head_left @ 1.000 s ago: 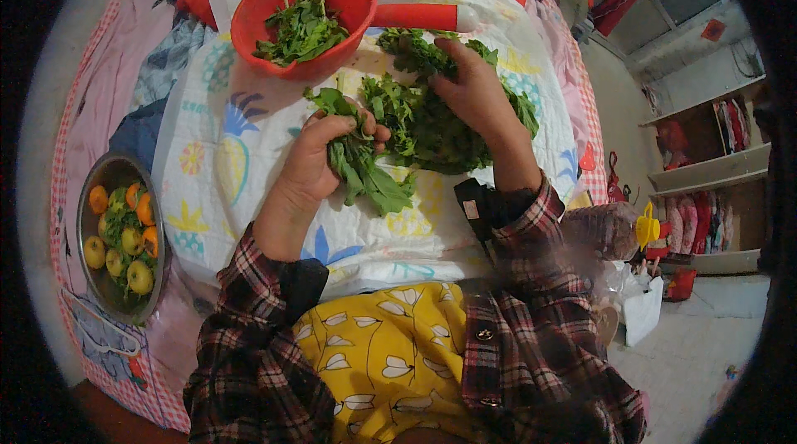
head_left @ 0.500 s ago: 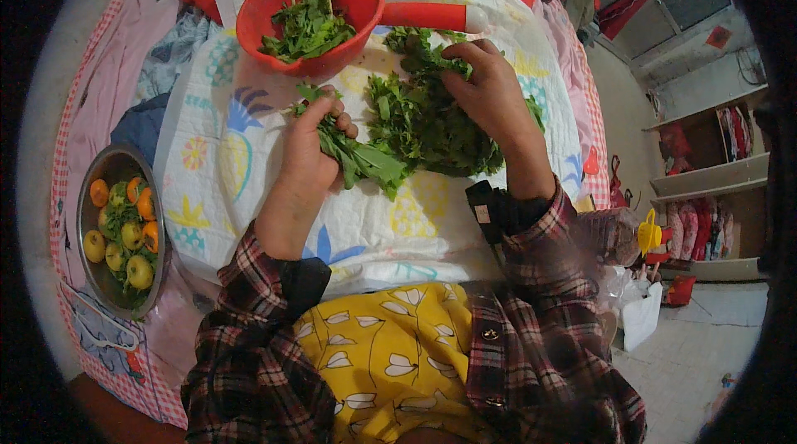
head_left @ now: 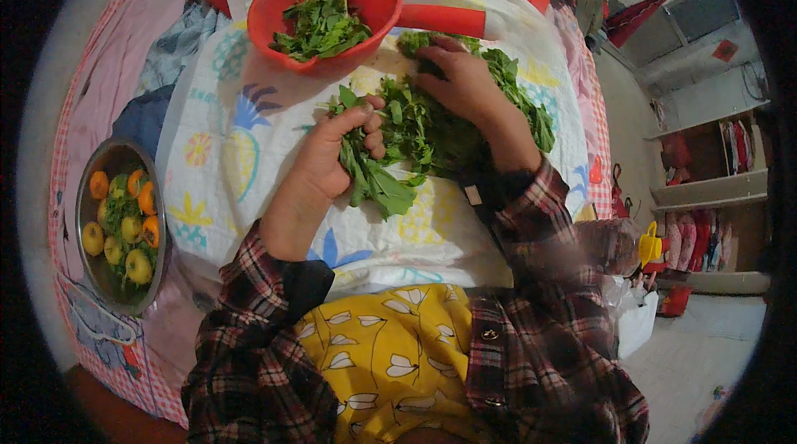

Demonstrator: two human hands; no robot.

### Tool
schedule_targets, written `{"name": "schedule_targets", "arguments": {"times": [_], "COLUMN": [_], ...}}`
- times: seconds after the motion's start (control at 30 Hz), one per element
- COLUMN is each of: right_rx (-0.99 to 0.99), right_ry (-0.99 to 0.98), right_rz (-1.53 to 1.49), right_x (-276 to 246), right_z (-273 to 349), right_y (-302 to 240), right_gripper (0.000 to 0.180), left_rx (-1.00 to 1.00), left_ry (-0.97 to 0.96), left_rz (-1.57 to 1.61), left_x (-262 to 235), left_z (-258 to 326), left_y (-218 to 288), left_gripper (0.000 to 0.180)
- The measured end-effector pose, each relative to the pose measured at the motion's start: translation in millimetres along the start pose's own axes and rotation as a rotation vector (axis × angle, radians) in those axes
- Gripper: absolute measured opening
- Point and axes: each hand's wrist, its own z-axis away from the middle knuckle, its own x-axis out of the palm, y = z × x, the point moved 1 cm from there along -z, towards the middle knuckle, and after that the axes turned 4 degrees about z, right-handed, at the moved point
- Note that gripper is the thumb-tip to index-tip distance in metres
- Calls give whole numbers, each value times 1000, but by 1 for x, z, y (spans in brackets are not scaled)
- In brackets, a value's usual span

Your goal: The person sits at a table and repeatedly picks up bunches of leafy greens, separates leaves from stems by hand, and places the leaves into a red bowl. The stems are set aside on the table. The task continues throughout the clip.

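My left hand (head_left: 342, 143) is closed round a small bunch of leafy greens (head_left: 383, 191), whose leaves hang out below the fist. To its right, a loose heap of leafy greens (head_left: 519, 103) lies spread on the cloth. Over the far side of this heap is my right hand (head_left: 458, 83), its thumb and fingers apart and bent down at the leaves. A red plastic colander (head_left: 259, 29) with a thick handle stands beyond my left hand. Picked greens (head_left: 320, 24) lie inside it.
A white padded cloth with fruit prints (head_left: 249, 220) covers the surface under the greens. At the left, a metal bowl (head_left: 85, 220) holds apples, orange fruit and greens. Shelves with folded clothes (head_left: 706, 191) stand off to the right, past a large clear plastic jug (head_left: 610, 245).
My right hand has shifted slightly left over the heap, its fingers wider apart. My left hand, still gripping the bunch, has moved a little right. The whole view has shifted slightly.
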Motion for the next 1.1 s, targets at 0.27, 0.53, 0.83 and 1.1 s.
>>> {"name": "schedule_targets", "arguments": {"times": [0.27,0.53,0.83,1.1], "right_rx": [40,301,371,503], "right_ry": [82,271,345,306], "right_rz": [-423,-939,-1105,-1190], "right_x": [-35,-38,-55,-50], "right_z": [40,54,55,55], "right_y": [-8,0,-3,0], "right_gripper": [15,29,35,30], "left_rx": [19,28,-15,-43], "left_ry": [20,-4,43,1], "left_rz": [-74,-117,-86,-28], "left_x": [3,8,12,5], "left_z": [0,4,3,2], "left_y": [-3,-2,0,2], "left_gripper": [11,12,15,12]}}
